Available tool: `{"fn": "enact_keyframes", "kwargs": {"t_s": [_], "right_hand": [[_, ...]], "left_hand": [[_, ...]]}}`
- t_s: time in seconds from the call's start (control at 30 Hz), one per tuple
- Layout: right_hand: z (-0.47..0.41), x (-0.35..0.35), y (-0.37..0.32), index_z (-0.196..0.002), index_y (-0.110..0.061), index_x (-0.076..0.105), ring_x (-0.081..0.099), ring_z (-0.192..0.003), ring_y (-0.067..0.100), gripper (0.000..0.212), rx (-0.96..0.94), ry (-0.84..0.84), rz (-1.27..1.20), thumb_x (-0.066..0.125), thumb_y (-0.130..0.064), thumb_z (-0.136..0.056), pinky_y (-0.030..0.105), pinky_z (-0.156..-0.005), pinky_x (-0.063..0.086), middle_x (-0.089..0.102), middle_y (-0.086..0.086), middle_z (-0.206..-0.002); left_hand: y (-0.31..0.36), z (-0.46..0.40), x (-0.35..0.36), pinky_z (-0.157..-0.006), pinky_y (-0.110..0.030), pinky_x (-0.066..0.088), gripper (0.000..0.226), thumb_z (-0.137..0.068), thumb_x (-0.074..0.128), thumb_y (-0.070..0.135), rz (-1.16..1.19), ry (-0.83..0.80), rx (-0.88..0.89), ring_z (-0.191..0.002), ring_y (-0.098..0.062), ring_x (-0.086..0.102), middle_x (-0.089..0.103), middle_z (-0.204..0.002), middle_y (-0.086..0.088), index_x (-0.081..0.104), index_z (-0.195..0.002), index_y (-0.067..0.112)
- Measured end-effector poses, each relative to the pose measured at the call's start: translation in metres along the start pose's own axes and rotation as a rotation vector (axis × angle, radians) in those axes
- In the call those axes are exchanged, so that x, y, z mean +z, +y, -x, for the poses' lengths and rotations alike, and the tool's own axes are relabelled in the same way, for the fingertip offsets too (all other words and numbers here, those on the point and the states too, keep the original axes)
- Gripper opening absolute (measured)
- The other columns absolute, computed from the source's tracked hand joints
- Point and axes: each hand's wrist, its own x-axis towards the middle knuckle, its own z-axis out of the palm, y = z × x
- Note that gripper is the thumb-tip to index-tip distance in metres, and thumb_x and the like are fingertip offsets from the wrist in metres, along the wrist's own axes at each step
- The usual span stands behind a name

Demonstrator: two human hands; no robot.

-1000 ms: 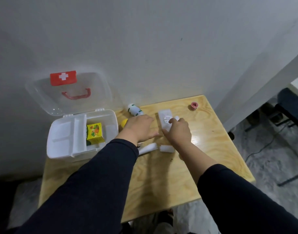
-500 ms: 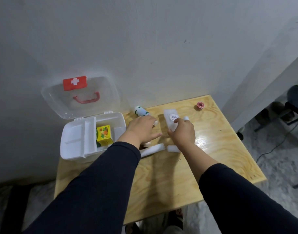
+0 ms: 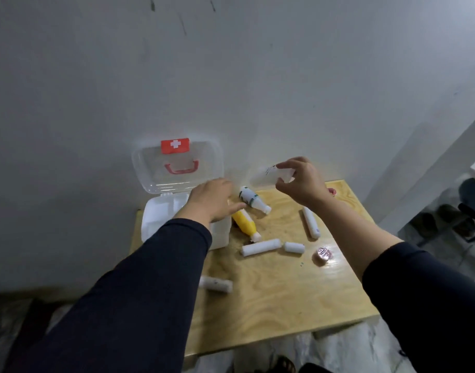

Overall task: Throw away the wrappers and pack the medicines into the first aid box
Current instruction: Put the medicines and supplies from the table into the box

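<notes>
Right hand (image 3: 302,184) pinches a clear wrapper (image 3: 271,174), raised above the table (image 3: 285,297).

1. The first aid box (image 3: 161,219) is set at the table's (image 3: 285,305) far left corner, its lid (image 3: 177,168) raised against the wall (image 3: 231,76) behind.
2. Two bottles (image 3: 254,199) are laid just right of the box, one nearer than the other.
3. Two rolls (image 3: 260,247) are placed end to end nearer the front, a third roll (image 3: 310,222) further right, and a fourth (image 3: 216,284) at the near left.
4. A small round item (image 3: 322,255) is found right of the paired rolls.
</notes>
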Motion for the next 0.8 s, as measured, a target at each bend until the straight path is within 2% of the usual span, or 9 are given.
{"fn": "enact_keyframes", "kwargs": {"t_s": [0.17,0.33,0.47,0.53,0.63,0.7,0.8], "right_hand": [[-0.002,0.022,-0.038,-0.112,-0.02,0.068,0.059,-0.104,0.021,0.037,-0.103,-0.099,-0.064,0.07,-0.021,-0.075,0.037,-0.096,0.051,0.06,0.005,-0.122],[0.003,0.058,-0.059,-0.109,-0.018,0.07,0.06,-0.106,0.02,0.037,-0.181,-0.211,-0.051,0.072,-0.02,-0.072,0.035,-0.1,0.049,0.063,0.005,-0.12],[0.005,0.089,-0.064,-0.108,-0.019,0.07,0.056,-0.094,0.013,0.038,-0.196,-0.287,0.017,0.072,-0.022,-0.07,0.022,-0.086,0.045,0.064,0.002,-0.118],[0.006,0.104,-0.064,-0.107,-0.02,0.07,0.058,-0.095,0.016,0.038,-0.196,-0.332,0.034,0.072,-0.022,-0.069,0.023,-0.087,0.046,0.063,0.002,-0.118],[0.008,0.126,-0.065,-0.107,-0.018,0.07,0.061,-0.102,0.019,0.039,-0.192,-0.374,0.019,0.073,-0.019,-0.068,0.029,-0.093,0.049,0.063,0.004,-0.118],[0.004,0.136,-0.065,-0.108,-0.017,0.07,0.06,-0.106,0.021,0.04,-0.178,-0.375,0.003,0.073,-0.017,-0.068,0.032,-0.096,0.049,0.061,0.005,-0.119],[-0.004,0.144,-0.061,-0.111,-0.019,0.067,0.057,-0.107,0.024,0.043,-0.17,-0.416,0.072,0.072,-0.016,-0.068,0.028,-0.093,0.046,0.054,0.007,-0.121]], "left_hand": [[-0.045,0.04,0.003,-0.1,-0.04,0.041,0.072,-0.083,0.054,0.061,0.086,-0.041,-0.131,-0.131,-0.022,0.044,0.045,-0.145,0.002,0.039,-0.142,0.024],[-0.078,0.068,0.019,-0.106,-0.043,0.038,0.077,-0.082,0.057,0.061,0.096,-0.13,-0.248,-0.134,-0.025,0.04,0.041,-0.147,-0.006,0.04,-0.14,0.014],[-0.095,0.08,0.03,-0.099,-0.043,0.042,0.076,-0.08,0.057,0.065,0.11,-0.169,-0.286,-0.126,-0.027,0.046,0.044,-0.141,-0.004,0.042,-0.136,0.016],[-0.099,0.082,0.034,-0.092,-0.042,0.045,0.07,-0.079,0.058,0.065,0.121,-0.184,-0.287,-0.117,-0.026,0.051,0.049,-0.132,-0.003,0.045,-0.128,0.016],[-0.102,0.083,0.04,-0.088,-0.039,0.047,0.07,-0.079,0.059,0.063,0.146,-0.179,-0.281,-0.115,-0.025,0.052,0.05,-0.129,-0.002,0.044,-0.13,0.017],[-0.104,0.083,0.042,-0.089,-0.039,0.048,0.07,-0.079,0.06,0.063,0.143,-0.149,-0.285,-0.116,-0.024,0.053,0.052,-0.132,-0.001,0.046,-0.13,0.017],[-0.109,0.082,0.042,-0.095,-0.043,0.047,0.073,-0.079,0.06,0.064,0.115,-0.151,-0.267,-0.122,-0.026,0.051,0.051,-0.137,-0.003,0.047,-0.132,0.015]]}}
